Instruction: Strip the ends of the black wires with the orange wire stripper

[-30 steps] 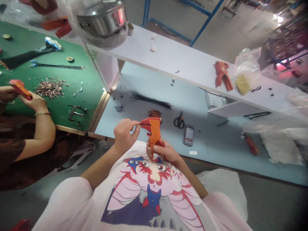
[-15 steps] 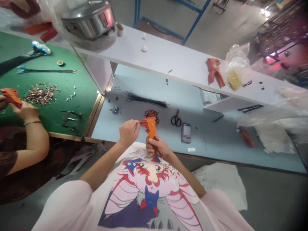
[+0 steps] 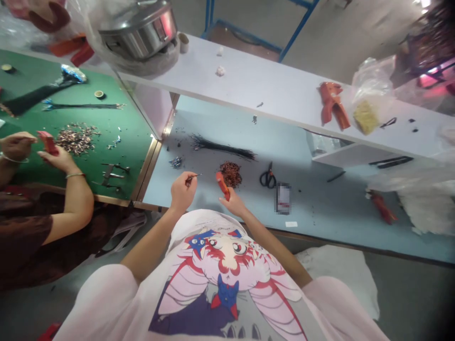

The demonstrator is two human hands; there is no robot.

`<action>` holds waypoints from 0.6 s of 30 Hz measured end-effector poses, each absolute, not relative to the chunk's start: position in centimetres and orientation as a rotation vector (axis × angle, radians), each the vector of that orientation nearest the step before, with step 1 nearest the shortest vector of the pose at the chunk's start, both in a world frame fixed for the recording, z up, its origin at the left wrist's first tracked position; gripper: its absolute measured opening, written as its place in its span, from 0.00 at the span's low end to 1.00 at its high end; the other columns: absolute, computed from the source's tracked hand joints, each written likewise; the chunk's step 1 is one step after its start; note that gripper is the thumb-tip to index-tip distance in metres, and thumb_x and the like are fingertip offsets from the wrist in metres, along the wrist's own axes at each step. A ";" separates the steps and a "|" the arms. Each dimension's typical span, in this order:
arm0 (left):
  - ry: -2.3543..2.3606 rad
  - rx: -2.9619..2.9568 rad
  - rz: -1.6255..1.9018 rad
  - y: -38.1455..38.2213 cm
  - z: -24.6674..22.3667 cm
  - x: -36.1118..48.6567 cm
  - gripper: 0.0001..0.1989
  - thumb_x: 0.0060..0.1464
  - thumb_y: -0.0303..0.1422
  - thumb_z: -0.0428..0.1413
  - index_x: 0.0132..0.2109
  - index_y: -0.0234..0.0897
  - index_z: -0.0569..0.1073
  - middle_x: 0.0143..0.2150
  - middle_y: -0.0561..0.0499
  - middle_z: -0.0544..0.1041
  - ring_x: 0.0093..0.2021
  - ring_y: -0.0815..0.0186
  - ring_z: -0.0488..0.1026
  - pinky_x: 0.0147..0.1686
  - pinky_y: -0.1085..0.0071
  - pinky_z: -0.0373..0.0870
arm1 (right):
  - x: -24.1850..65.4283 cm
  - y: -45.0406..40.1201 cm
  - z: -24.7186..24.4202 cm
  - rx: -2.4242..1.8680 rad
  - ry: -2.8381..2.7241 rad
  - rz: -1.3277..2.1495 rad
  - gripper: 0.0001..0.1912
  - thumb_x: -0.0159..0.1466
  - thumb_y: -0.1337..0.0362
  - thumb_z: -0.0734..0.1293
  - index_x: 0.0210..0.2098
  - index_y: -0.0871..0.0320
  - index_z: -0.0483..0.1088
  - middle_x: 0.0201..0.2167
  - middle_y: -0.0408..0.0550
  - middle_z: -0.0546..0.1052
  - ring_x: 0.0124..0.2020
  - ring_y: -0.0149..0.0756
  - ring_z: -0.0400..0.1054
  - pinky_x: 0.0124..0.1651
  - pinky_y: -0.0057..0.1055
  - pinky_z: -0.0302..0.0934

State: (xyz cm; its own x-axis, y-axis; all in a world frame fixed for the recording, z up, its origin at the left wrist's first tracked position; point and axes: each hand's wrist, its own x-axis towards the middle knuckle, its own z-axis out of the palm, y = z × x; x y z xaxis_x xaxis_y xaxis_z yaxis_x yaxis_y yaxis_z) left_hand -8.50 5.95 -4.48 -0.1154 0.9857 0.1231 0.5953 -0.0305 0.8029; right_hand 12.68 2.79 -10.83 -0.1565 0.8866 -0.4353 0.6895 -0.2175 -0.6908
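Observation:
My left hand (image 3: pixel 183 193) is closed in a pinch around a short dark wire (image 3: pixel 194 176), whose thin end points right. My right hand (image 3: pixel 233 203) grips an orange-red wire stripper (image 3: pixel 222 185) by its handles, the head held upward and apart from the wire. Right behind the tool lies a heap of copper-coloured scraps (image 3: pixel 233 173) on the blue table (image 3: pixel 249 203). Farther back rests a bundle of black wires (image 3: pixel 223 148). To the left is a small cluster of silvery pieces (image 3: pixel 176 162).
Black-handled scissors (image 3: pixel 268 177) and a blurred-out rectangular object (image 3: pixel 283 198) lie to the right. A white shelf (image 3: pixel 270 90) carries another orange stripper (image 3: pixel 333 105) and a metal pot (image 3: pixel 142 35). At the green table (image 3: pixel 106 123), a co-worker's hands (image 3: pixel 59 158) hold a red stripper.
The wire has come out of the stripper's jaws, and my hands have drawn apart. The stripper has turned in my right hand. The view has shifted left, showing more of the co-worker.

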 end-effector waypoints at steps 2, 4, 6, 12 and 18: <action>1.740 1.776 1.103 5.6 -3.3 -8.9 0.08 0.54 0.33 0.52 0.36 0.38 0.75 0.31 0.50 0.76 0.34 0.65 0.70 0.40 0.68 0.63 | 11.8 3.0 -12.1 -1.925 -1.969 1.216 0.18 0.57 0.63 0.65 0.45 0.64 0.63 0.44 0.59 0.68 0.46 0.46 0.61 0.51 0.42 0.52; 1.810 1.936 1.190 5.1 -2.3 -8.9 0.05 0.52 0.32 0.55 0.34 0.40 0.76 0.35 0.48 0.76 0.42 0.60 0.69 0.48 0.61 0.58 | 10.7 3.0 -13.1 -1.946 -2.122 1.139 0.18 0.56 0.65 0.66 0.45 0.65 0.65 0.47 0.62 0.67 0.50 0.49 0.57 0.55 0.44 0.47; 1.881 2.060 1.297 4.7 -1.8 -8.7 0.03 0.50 0.32 0.58 0.32 0.42 0.77 0.37 0.48 0.76 0.49 0.56 0.65 0.53 0.55 0.52 | 9.7 3.1 -13.7 -1.946 -2.206 1.119 0.20 0.56 0.66 0.66 0.47 0.66 0.65 0.48 0.64 0.66 0.52 0.50 0.56 0.55 0.45 0.45; 1.892 2.253 1.361 3.9 -1.9 -8.6 0.02 0.48 0.34 0.60 0.29 0.44 0.76 0.38 0.46 0.74 0.54 0.52 0.58 0.54 0.51 0.50 | 9.3 4.3 -11.7 -1.930 -2.275 1.096 0.23 0.56 0.57 0.69 0.47 0.62 0.67 0.52 0.60 0.66 0.55 0.49 0.54 0.57 0.44 0.44; 1.810 2.367 1.486 4.0 -1.4 -7.7 0.02 0.46 0.33 0.61 0.27 0.45 0.75 0.36 0.48 0.75 0.52 0.54 0.61 0.50 0.55 0.56 | 10.3 5.4 -3.6 -1.399 -1.720 1.306 0.15 0.67 0.57 0.56 0.45 0.56 0.68 0.46 0.50 0.72 0.50 0.37 0.63 0.54 0.35 0.53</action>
State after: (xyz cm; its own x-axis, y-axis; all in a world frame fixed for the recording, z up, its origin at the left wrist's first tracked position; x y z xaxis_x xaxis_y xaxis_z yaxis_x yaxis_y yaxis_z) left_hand -7.65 3.99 -1.41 0.0197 0.6826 0.7305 0.8496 -0.3967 0.3477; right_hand 10.32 5.40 -3.63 -0.2978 0.9430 -0.1488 0.3965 -0.0197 -0.9178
